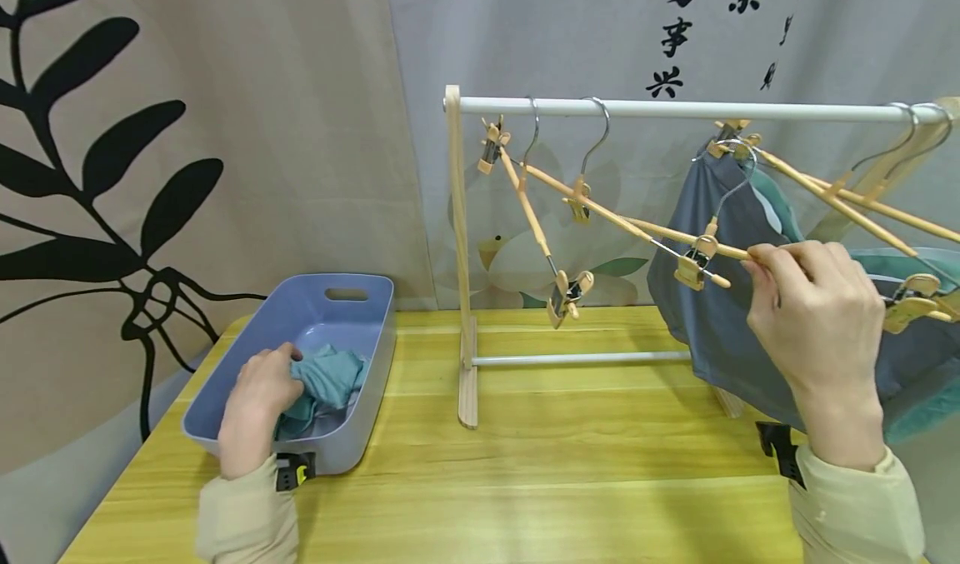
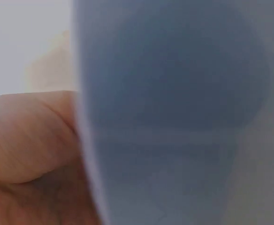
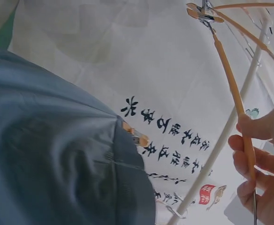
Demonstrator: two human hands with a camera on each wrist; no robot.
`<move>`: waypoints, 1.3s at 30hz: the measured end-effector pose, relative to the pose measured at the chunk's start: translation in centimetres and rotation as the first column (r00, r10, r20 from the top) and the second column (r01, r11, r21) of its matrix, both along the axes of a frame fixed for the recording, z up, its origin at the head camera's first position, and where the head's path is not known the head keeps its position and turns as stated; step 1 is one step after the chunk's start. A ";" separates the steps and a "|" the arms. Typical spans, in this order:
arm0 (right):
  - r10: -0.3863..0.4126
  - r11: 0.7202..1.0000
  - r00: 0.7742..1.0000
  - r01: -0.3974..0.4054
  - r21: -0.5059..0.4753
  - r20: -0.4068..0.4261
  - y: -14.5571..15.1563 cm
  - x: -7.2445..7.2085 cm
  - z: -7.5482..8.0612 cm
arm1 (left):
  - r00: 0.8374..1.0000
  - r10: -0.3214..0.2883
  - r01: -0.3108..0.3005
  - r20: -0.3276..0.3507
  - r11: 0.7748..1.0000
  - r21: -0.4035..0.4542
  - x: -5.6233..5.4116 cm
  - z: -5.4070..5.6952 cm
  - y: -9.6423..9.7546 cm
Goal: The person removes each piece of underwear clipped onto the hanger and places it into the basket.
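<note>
My left hand (image 1: pixel 258 393) reaches into a blue-grey plastic basket (image 1: pixel 197 410), gripping a bunched teal cloth garment (image 1: pixel 330 376); its fingertips are partly hidden. In the left wrist view, the basket wall (image 2: pixel 174 164) covers most of the picture, with my thumb (image 2: pixel 29 136) beside it. At the right, my right hand (image 1: pixel 821 314) holds a wooden clip hanger (image 3: pixel 228 75) by its bar, thumb and fingers curled round it. That hanger's metal hook (image 1: pixel 738 182) stands in front of dark blue-grey shorts (image 1: pixel 720 297) hung beside my hand.
A drying rack with a white rod (image 1: pixel 660 111) and wooden left post (image 1: pixel 457 239) stands on the wooden table (image 1: pixel 525 481). Bare clip hangers (image 1: pixel 530 214) hang at its left. More hangers with clothes, including a teal one (image 1: pixel 922 406), crowd its right. A printed curtain hangs behind.
</note>
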State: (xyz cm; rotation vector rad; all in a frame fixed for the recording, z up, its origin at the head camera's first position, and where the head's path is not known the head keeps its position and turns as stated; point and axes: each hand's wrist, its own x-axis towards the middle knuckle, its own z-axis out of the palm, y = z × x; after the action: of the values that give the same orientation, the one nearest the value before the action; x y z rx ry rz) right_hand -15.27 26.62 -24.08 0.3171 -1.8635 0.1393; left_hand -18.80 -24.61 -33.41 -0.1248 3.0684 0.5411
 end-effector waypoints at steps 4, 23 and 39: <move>-0.020 0.999 1.000 0.020 0.027 -0.006 -0.2 0.0 1.0 | 0.998 0.022 -0.023 0.058 1.000 0.016 0.0 0.5 1.0; -0.022 0.998 1.000 0.021 0.063 0.013 -1.5 -0.8 4.6 | 0.890 -0.161 0.213 -0.427 0.974 0.076 -2.5 -0.2 8.7; -0.020 0.994 0.999 0.016 0.110 0.035 -2.9 -2.2 5.8 | 0.831 -0.214 0.388 -0.513 0.884 0.260 -6.1 -0.8 16.2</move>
State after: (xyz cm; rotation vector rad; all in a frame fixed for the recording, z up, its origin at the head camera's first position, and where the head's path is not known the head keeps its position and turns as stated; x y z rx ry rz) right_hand -17.43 23.68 -18.29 0.3754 -1.9136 0.0301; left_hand -24.87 -8.43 -34.26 0.5901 3.2474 1.2502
